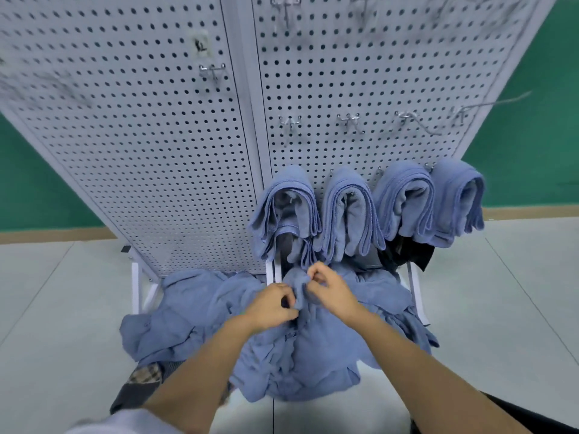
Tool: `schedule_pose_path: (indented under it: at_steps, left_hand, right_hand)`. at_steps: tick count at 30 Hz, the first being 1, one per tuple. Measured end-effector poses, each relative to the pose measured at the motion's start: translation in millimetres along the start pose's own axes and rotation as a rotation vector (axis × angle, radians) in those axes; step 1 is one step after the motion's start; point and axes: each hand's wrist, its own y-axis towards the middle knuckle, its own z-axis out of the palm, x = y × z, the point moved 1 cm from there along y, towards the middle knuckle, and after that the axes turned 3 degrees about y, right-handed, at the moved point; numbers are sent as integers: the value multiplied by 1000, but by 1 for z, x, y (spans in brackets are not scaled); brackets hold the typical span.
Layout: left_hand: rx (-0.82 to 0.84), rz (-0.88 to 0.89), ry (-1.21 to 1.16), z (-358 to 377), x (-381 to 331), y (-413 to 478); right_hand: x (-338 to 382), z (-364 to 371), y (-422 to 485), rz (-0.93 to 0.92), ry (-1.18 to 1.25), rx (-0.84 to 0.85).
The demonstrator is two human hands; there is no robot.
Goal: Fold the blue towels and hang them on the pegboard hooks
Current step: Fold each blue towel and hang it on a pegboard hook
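At the foot of the white perforated metal pegboard (156, 151), a heap of loose blue cloth towels (194, 308) lies spread over the base of the stand; what carries the heap is hidden beneath it. Both bare forearms reach in from below. The left hand (272, 303) has its grip closed, fingers curled tight on a raised ridge of the crumpled blue towel (299, 296) on top of the heap. The right hand (329, 292), just beside it, has its grip closed too, thumb and fingertips pinching the same ridge from the other side.

Above the hands, on the lowest hooks of the right panel, four folded blue towels hang side by side: first (285, 198), second (347, 208), third (404, 198), fourth (460, 195). A row of bare wire hooks (289, 122) sits higher on that panel. A dark cloth (407, 252) shows beneath the third and fourth. Pale grey floor (62, 308) meets a green wall (37, 183) behind.
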Motion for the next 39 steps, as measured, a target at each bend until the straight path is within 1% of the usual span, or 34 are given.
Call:
schedule_pose_path:
  at_steps: [2, 4, 6, 9, 11, 13, 16, 19, 21, 24, 26, 27, 29, 30, 31, 32, 34, 35, 36, 37, 38, 39]
  left_hand:
    - [-23, -10, -135, -15, -21, -18]
    - [-87, 48, -248, -30, -44, -35]
    - [-161, 66, -340, -48, -67, -51]
    - [-268, 107, -385, -72, -98, -67]
    - [-294, 129, -415, -87, -117, -78]
    - [-244, 114, -398, -100, -132, -87]
    - [-137, 61, -261, -109, -144, -99]
    - [-142, 91, -310, -109, -148, -107]
    - [-133, 133, -313, -105, -150, -111]
    - [-64, 160, -312, -97, -158, -113]
    - [-54, 161, -397, -95, -170, -119]
    - [-75, 167, -463, -98, -176, -122]
    - [-142, 199, -674, -108, -187, -129]
    - [-170, 219, -798, -114, -190, -132]
    - [-194, 242, -915, -122, -193, -136]
    - [-220, 259, -1025, -129, -194, -138]
    - [-236, 262, -1218, -140, -194, -143]
    - [-230, 244, -1295, -144, -193, -145]
    - [-216, 224, -1362, -146, -193, -147]
    - [-217, 205, -1410, -147, -191, -147]
    - [-233, 192, -1453, -147, -189, -147]
    - [-264, 181, -1482, -146, -185, -147]
  right_hand:
    - [30, -12, -13, -44, 38, -29]
    - [58, -27, -27, -87, 55, -64]
    - [82, -43, -40, -113, 80, -90]
    - [112, -65, -57, -139, 86, -140]
    - [129, -78, -69, -166, 72, -153]
    - [141, -91, -81, -200, 45, -162]
    - [150, -106, -99, -254, 10, -184]
    - [152, -111, -111, -285, -21, -186]
    - [158, -106, -115, -284, 27, -161]
    - [175, -91, -119, -296, 248, -71]
    - [183, -84, -121, -322, 381, -33]
    - [185, -83, -122, -343, 460, -39]
    - [183, -85, -122, -371, 607, -70]
    - [180, -87, -121, -365, 622, -67]
    - [177, -89, -120, -342, 569, -30]
    - [173, -89, -119, -294, 441, 27]
    - [162, -84, -120, -190, 92, 199]
    - [157, -79, -121, -148, -26, 280]
    - [155, -74, -122, -118, -65, 328]
    - [155, -68, -124, -110, -47, 346]
    - [158, -63, -126, -120, 0, 322]
    - [160, -60, -126, -132, 59, 262]
